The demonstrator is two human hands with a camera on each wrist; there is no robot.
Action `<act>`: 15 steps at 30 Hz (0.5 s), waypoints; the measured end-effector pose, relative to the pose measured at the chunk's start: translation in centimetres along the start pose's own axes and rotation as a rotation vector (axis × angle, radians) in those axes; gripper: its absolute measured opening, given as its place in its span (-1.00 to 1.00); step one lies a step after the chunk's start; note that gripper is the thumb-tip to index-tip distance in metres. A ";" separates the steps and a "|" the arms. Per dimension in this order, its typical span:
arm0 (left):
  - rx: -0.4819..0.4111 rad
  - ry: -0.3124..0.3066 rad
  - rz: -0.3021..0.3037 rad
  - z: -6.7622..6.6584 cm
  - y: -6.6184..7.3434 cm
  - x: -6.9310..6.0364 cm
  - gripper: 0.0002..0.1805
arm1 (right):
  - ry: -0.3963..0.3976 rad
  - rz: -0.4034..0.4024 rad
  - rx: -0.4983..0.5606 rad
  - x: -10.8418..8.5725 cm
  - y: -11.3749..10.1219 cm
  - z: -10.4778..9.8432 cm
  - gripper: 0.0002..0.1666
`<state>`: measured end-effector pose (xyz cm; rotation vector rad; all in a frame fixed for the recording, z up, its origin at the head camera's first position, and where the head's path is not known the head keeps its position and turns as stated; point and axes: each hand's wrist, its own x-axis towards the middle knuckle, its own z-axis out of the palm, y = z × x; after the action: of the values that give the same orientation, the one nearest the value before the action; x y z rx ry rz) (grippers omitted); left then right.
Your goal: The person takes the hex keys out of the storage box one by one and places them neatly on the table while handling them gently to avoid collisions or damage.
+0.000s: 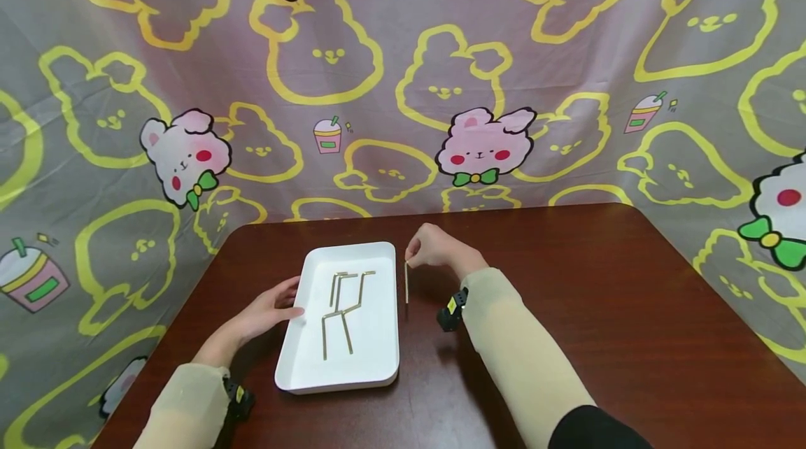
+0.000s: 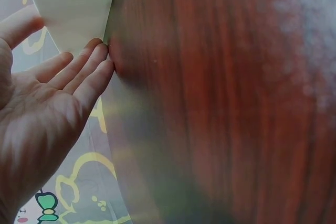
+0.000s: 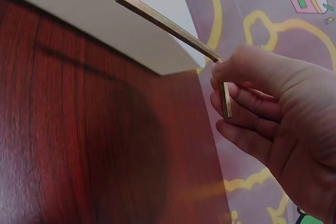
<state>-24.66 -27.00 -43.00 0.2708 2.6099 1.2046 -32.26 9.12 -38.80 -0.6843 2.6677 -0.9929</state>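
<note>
A white rectangular tray [image 1: 368, 358] stands on the table, with several brass-coloured hex keys [image 1: 346, 330] lying loosely in it, some touching. At the tray's left side, my left hand [image 1: 267, 309] holds the wall, thumb over the rim and fingers against the outside. In the left wrist view, that hand [image 2: 52, 93] has its fingertips at the wall's lower edge. Just right of the tray, my right hand [image 1: 437, 250] pinches another hex key [image 1: 406, 284] near its bend, long arm pointing down. The right wrist view shows this hex key [image 3: 168, 25] between thumb and fingers.
The dark red-brown wooden table [image 1: 567, 295] extends to the right of the tray. Behind it hangs a grey cloth [image 1: 378, 71] printed with yellow outlines and cartoon animals. A small black camera [image 1: 452, 310] is strapped on the right wrist, another camera [image 1: 238, 398] on the left.
</note>
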 end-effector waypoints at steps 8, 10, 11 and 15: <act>-0.018 0.003 -0.008 0.0 0.0 -0.1 -0.19 | 0.000 0.038 -0.003 -0.2 1.2 -0.1 -0.87; -0.014 0.003 -0.005 0.1 0.0 -0.1 -0.18 | -0.002 0.049 -0.005 -0.3 1.4 0.1 -0.88; -0.013 0.005 -0.004 0.1 0.0 -0.1 -0.19 | -0.002 0.056 -0.005 -0.3 1.6 0.1 -0.88; -0.009 0.008 -0.004 0.1 0.0 -0.1 -0.18 | -0.001 0.083 0.005 -0.4 2.3 0.6 -0.87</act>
<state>-24.58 -26.96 -43.09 0.2589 2.6097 1.2181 -32.48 10.53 -40.75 -0.5683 2.6683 -0.9763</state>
